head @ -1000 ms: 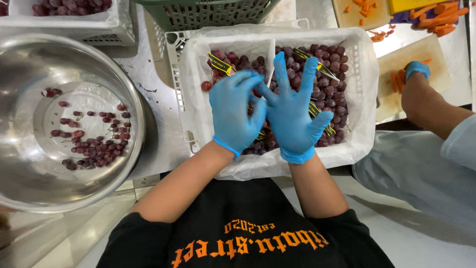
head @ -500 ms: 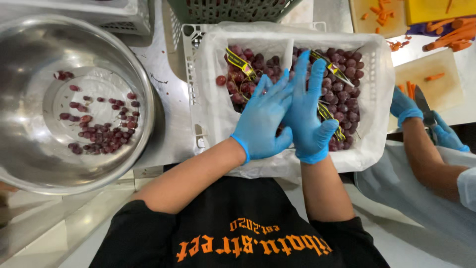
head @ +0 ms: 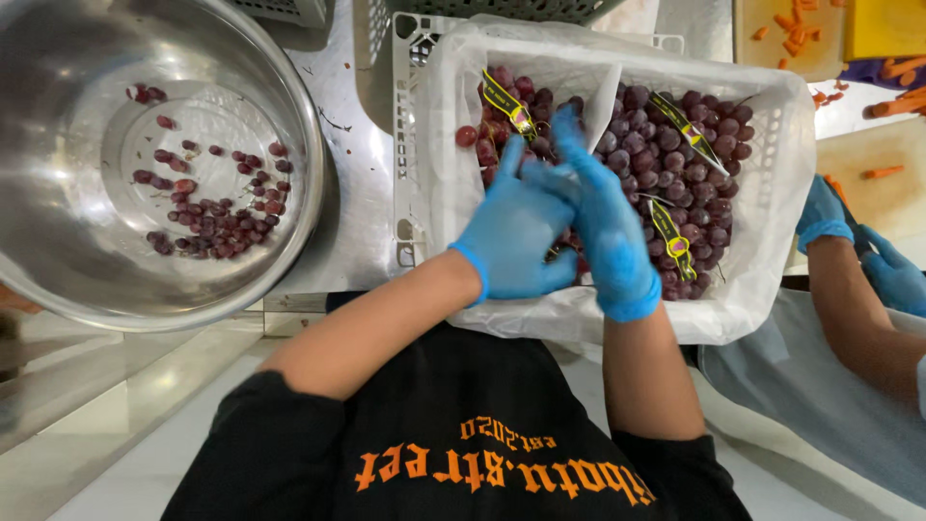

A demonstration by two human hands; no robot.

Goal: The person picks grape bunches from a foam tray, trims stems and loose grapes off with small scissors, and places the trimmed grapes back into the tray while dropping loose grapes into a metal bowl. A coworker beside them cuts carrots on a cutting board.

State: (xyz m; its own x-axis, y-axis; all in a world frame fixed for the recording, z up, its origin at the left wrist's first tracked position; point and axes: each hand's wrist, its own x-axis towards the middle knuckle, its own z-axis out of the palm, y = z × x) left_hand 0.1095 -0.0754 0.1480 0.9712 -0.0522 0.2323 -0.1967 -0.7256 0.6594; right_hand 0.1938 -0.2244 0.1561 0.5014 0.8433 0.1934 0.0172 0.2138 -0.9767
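Observation:
Both my hands wear blue gloves and meet over a white crate (head: pixel 772 125) lined with clear plastic. The crate is full of dark red grape bunches (head: pixel 694 174) with yellow-and-black tags. My left hand (head: pixel 511 232) lies against my right hand, thumb pointing up; its fingertips are hidden behind the right one. My right hand (head: pixel 608 232) has its fingers stretched out over the grapes, and I see nothing held in it.
A big steel bowl (head: pixel 58 251) with loose red grapes (head: pixel 207 217) stands left on the steel counter. At the right edge, a co-worker's blue-gloved hands (head: pixel 825 217) work by a cutting board (head: pixel 887 193) with carrot pieces. A green basket (head: pixel 502 8) sits behind the crate.
My hands have drawn closer and lower over the grapes, with fingers less spread. The view has shifted, and the co-worker's forearm has come nearer along the right edge.

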